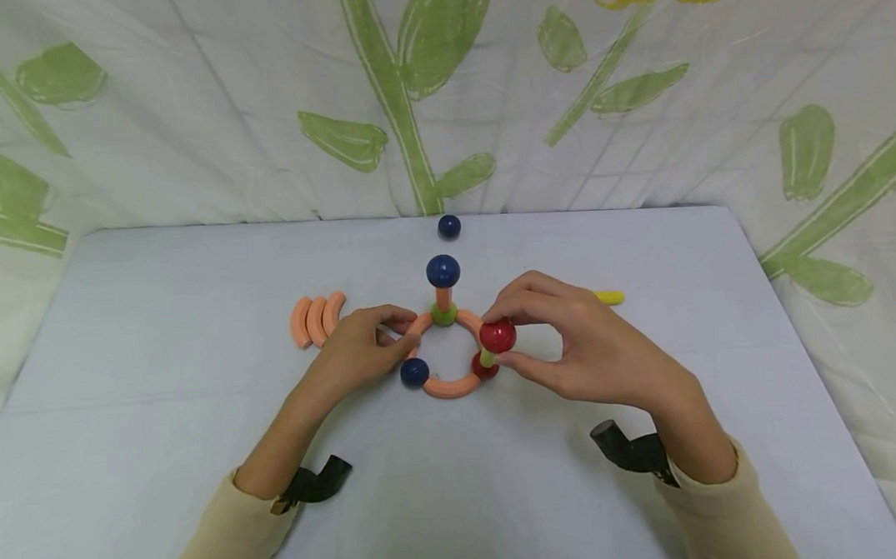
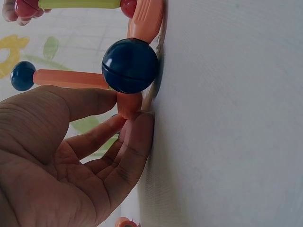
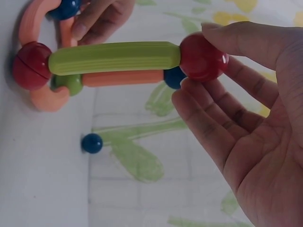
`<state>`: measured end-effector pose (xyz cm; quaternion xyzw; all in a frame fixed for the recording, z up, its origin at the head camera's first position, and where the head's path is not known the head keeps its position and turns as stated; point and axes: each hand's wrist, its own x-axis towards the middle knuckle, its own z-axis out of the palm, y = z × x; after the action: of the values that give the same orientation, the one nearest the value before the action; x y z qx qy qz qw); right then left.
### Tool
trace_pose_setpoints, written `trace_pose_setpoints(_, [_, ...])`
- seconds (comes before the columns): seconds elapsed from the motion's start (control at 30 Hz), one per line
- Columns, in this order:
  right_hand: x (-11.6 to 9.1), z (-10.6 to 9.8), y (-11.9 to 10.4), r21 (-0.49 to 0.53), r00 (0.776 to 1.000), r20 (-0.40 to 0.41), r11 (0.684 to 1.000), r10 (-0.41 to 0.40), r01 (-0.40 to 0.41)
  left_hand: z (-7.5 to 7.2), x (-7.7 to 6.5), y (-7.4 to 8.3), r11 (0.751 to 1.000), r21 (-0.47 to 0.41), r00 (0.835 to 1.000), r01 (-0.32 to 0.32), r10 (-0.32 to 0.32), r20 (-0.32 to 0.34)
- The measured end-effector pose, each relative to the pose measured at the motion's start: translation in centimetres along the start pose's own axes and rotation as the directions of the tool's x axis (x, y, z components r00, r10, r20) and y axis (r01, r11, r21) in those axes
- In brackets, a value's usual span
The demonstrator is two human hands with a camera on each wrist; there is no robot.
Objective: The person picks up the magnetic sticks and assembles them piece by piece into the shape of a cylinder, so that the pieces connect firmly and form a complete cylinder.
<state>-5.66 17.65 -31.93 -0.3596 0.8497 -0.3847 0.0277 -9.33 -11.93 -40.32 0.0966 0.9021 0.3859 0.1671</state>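
Note:
A ring of curved orange rods (image 1: 453, 388) lies on the table, joined by a blue ball (image 1: 414, 372), a green ball (image 1: 444, 315) and a lower red ball (image 3: 32, 66). My left hand (image 1: 368, 341) pinches the ring's left curved rod (image 2: 129, 105) between thumb and fingers. From the lower red ball stands a yellow-green rod (image 3: 113, 58), topped by another red ball (image 3: 203, 56). My right hand (image 1: 581, 332) holds that top ball between thumb and fingertips. On the green ball, an orange rod (image 3: 123, 78) stands upright under a blue ball (image 1: 443, 271).
Several loose curved orange rods (image 1: 315, 321) lie left of the ring, close to the left hand. A loose blue ball (image 1: 449, 227) sits at the table's back edge. Behind the right hand, a yellow rod (image 1: 610, 297) shows partly. A patterned cloth (image 1: 262, 137) hangs behind the table.

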Motion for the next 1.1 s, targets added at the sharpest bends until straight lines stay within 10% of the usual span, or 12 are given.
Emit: trace_pose_setpoints(1.1, [-0.13, -0.32, -0.03, 0.01, 1.0, -0.01, 1.0, -0.006, 0.006, -0.14, 0.03, -0.26, 1.0, -0.008, 1.0, 0.008, -0.007, 0.015])
